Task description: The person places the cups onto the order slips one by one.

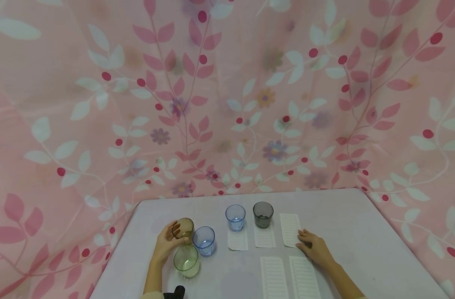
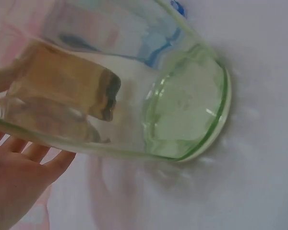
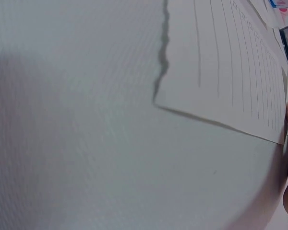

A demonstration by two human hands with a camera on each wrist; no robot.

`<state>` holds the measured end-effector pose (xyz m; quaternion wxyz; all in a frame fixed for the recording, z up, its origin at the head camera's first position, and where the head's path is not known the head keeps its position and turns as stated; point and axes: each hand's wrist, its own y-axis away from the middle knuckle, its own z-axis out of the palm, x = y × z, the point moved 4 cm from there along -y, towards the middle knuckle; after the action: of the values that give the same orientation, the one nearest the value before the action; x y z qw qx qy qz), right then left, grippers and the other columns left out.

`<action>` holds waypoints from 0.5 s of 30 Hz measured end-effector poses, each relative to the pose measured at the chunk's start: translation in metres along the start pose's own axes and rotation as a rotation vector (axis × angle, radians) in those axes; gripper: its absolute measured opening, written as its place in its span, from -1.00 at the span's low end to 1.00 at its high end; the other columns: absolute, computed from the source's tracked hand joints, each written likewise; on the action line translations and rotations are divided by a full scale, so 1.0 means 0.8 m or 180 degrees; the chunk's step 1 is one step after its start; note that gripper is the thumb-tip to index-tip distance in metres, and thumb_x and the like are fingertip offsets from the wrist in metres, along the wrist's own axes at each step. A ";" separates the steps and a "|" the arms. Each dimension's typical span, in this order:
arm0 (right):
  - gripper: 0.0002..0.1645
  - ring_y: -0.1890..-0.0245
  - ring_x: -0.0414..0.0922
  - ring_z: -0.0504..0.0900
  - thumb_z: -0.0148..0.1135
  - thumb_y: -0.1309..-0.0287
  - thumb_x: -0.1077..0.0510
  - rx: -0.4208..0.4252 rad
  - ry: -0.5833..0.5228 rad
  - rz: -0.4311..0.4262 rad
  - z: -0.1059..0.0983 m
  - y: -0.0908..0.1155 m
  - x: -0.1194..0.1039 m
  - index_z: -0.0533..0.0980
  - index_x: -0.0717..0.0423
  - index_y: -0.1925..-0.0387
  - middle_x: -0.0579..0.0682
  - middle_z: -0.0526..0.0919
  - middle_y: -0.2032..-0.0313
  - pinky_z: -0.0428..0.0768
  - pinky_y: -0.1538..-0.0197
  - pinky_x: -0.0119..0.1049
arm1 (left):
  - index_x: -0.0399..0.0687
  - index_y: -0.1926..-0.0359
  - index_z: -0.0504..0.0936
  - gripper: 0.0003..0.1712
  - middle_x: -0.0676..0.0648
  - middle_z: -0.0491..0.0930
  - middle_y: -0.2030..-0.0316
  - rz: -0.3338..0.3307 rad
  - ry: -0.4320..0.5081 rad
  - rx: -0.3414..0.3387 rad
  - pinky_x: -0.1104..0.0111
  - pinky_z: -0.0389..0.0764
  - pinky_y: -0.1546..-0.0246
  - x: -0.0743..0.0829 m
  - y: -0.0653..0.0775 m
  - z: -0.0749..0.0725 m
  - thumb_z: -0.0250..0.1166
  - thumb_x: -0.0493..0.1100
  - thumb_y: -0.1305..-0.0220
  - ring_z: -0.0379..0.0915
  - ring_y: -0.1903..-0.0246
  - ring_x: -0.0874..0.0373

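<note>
My left hand (image 1: pixel 165 246) holds an amber glass (image 1: pixel 188 229) at the left of the table, fingers on its far side and thumb across the near side. A green glass (image 1: pixel 187 262) stands just in front of it, and a blue glass (image 1: pixel 204 241) stands to its right. In the left wrist view the green glass (image 2: pixel 187 108) fills the foreground, with the amber glass (image 2: pixel 67 79) showing through it. My right hand (image 1: pixel 317 248) rests with loosely bent fingers at the right edge of a lined paper slip (image 1: pixel 289 230).
Another blue glass (image 1: pixel 236 218) and a dark grey glass (image 1: pixel 263 215) stand at the far ends of two paper slips. Nearer the front lie two more lined slips (image 1: pixel 274 276). A black object (image 1: pixel 178 292) shows at the bottom edge. Behind the table hangs a floral cloth (image 1: pixel 227 104).
</note>
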<state>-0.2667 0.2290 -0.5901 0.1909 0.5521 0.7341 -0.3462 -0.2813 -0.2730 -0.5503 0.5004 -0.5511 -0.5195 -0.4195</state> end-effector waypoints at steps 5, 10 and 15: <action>-0.58 -0.14 0.28 0.40 0.39 0.01 0.21 0.0050 -0.0037 -0.0025 -0.001 0.000 -0.001 0.57 0.43 0.14 0.28 0.55 -0.04 0.33 -0.16 0.15 | -0.37 -0.32 0.18 -0.13 -0.40 0.33 -0.21 0.0004 -0.0056 0.0084 0.36 0.48 -0.09 0.028 0.000 -0.004 0.38 -0.44 0.02 0.25 -0.18 -0.25; -0.57 -0.15 0.27 0.40 0.39 0.02 0.20 0.0048 -0.0056 0.0010 0.000 0.000 0.001 0.58 0.42 0.13 0.27 0.56 -0.04 0.32 -0.17 0.14 | -0.33 -0.33 0.18 -0.12 -0.37 0.32 -0.22 -0.0008 -0.0006 0.0037 0.50 0.50 0.02 0.048 -0.006 -0.005 0.38 -0.46 0.01 0.22 -0.20 -0.22; -0.57 -0.15 0.27 0.40 0.40 0.02 0.19 0.0044 -0.0086 0.0018 0.000 0.000 0.002 0.57 0.42 0.13 0.27 0.56 -0.03 0.32 -0.17 0.14 | -0.28 -0.33 0.20 -0.11 -0.34 0.33 -0.22 0.0058 -0.0010 -0.0029 0.48 0.53 0.03 0.066 -0.013 -0.004 0.40 -0.44 0.03 0.24 -0.21 -0.19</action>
<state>-0.2667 0.2301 -0.5909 0.1980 0.5507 0.7275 -0.3582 -0.2860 -0.2685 -0.4967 0.5009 -0.5588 -0.5133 -0.4163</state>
